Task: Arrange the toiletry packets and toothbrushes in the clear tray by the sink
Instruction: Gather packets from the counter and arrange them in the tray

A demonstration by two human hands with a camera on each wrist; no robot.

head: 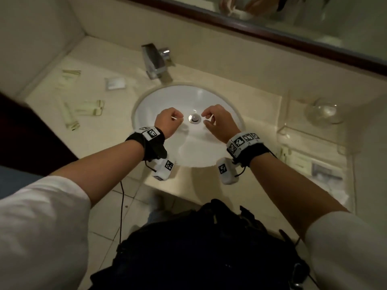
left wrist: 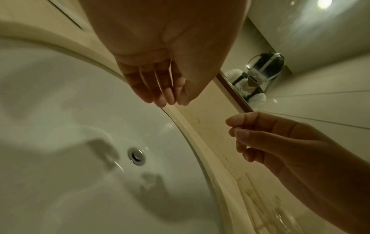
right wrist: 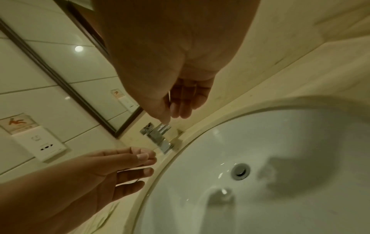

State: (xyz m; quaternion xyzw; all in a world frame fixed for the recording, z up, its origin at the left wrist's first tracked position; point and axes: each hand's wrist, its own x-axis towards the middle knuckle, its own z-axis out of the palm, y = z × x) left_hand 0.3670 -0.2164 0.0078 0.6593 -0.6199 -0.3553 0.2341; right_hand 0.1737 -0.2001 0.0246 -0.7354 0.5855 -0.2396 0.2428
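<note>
Both of my hands hover over the white sink basin (head: 209,97), holding nothing. My left hand (head: 170,120) and right hand (head: 213,120) hang with loosely curled fingers on either side of the drain (head: 194,118). On the left counter lie several loose items: two long toothbrush packets (head: 70,118) (head: 90,106), a white square packet (head: 115,83) and pale packets (head: 69,75) near the wall. The clear tray (head: 291,129) stands right of the sink, with a glass bowl (head: 324,110) at its far end and flat packets (head: 322,170) at its near end. The left wrist view shows my left fingers (left wrist: 160,93) pointing down.
A chrome faucet (head: 155,61) stands behind the basin. A dark-framed mirror (head: 272,28) runs along the back wall. Walls close the counter's left corner. A black bag (head: 209,248) hangs at my waist, above the tiled floor.
</note>
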